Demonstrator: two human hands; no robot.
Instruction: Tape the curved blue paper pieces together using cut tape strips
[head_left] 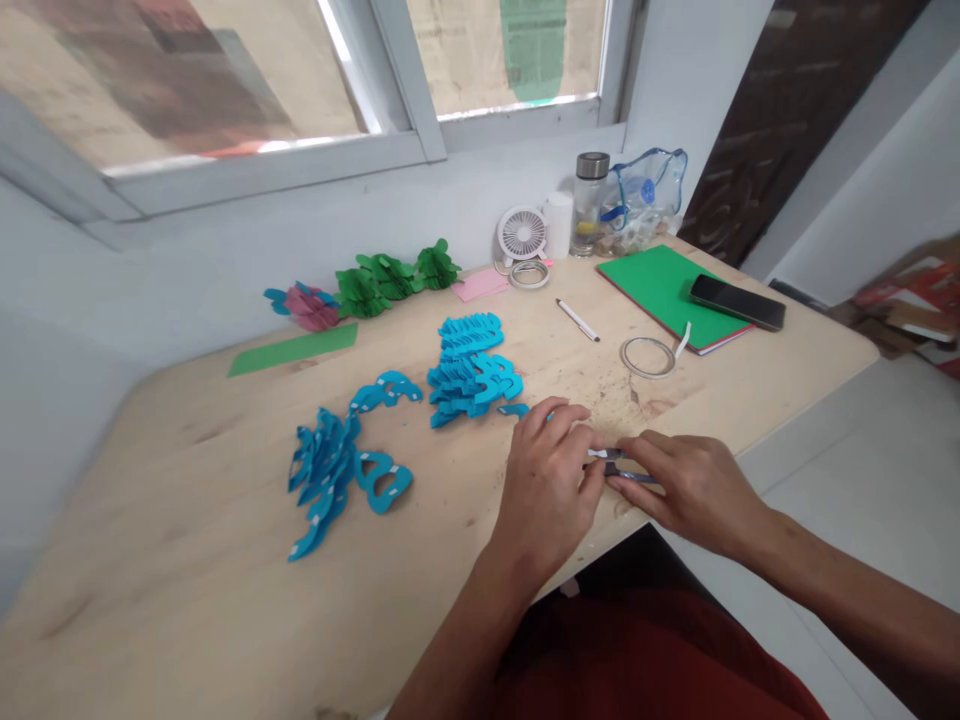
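Observation:
My right hand (pixel 690 485) is closed, pinching a small grey metal tool with two slim arms (pixel 634 474); its exact kind is hard to make out. Close against it, my left hand (pixel 551 480) has bent fingers and a thumb pressed near the tool's tip. A small white strip (pixel 597 454) shows between the left fingertips and the tool. Part of a blue paper piece (pixel 513 410) sticks out beyond the left hand, which hides the rest. Left of the hands stand folded blue paper cutouts (pixel 472 385). More blue cutouts with white tabs (pixel 326 460) lie farther left.
A tape roll (pixel 648 357), a white pen (pixel 577 320) and a phone (pixel 736 302) on a green sheet (pixel 660 285) lie to the right. Along the wall are green paper shapes (pixel 390 278), a small fan (pixel 523 234) and a glass bottle (pixel 589 210).

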